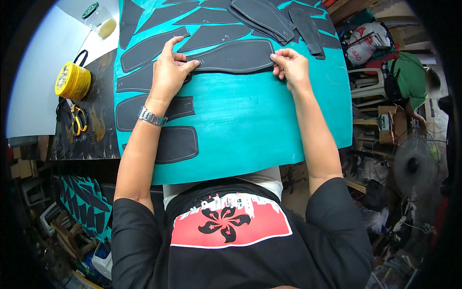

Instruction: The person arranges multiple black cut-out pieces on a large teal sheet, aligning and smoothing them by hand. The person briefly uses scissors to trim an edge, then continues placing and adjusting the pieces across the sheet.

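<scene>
A long black panel [236, 57] with a pale outline along its edge is stretched between my two hands, over a teal sheet [240, 120]. At its left end, my left hand [168, 70] has its thumb on top and its index finger reaching up and away; the other fingers are partly hidden. My right hand [291, 69] pinches the right end between thumb and fingers. Similar black panels lie flat on the sheet, among them a rounded one [178, 144] nearer me and one [154, 49] beyond my left hand.
Stacked black panels [262, 19] and a dark folded strip [308, 33] lie at the far right of the sheet. To the left are a yellow tub [73, 82], yellow-handled scissors [78, 118] and a green-lidded jar [99, 21]. A fan [414, 164] and a person in green [411, 79] are at right.
</scene>
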`<state>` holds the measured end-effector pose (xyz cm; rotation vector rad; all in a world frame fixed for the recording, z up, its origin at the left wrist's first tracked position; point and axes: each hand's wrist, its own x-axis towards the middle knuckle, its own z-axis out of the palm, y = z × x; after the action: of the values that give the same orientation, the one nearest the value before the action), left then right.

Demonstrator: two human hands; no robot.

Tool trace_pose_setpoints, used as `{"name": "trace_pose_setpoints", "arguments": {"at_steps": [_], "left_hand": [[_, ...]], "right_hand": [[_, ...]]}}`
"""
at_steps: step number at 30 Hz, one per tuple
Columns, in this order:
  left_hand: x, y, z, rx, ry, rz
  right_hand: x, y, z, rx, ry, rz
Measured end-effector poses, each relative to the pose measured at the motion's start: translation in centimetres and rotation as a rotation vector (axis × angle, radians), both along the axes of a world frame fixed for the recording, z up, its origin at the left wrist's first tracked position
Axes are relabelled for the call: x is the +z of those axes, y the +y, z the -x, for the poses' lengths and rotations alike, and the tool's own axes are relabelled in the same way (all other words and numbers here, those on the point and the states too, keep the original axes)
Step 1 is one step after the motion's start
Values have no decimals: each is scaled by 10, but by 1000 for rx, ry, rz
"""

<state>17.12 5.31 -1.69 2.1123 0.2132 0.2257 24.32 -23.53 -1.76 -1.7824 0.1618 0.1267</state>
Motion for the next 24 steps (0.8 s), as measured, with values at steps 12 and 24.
{"name": "trace_pose_setpoints", "arguments": {"at_steps": [12,24], "left_hand": [[1,0,-6,-18,-207,156],[-1,-1,-27,41,-15,-49]], "right_hand": [[2,2,13,18,-617,-26],[-29,1,-13,18,-499,222]]}}
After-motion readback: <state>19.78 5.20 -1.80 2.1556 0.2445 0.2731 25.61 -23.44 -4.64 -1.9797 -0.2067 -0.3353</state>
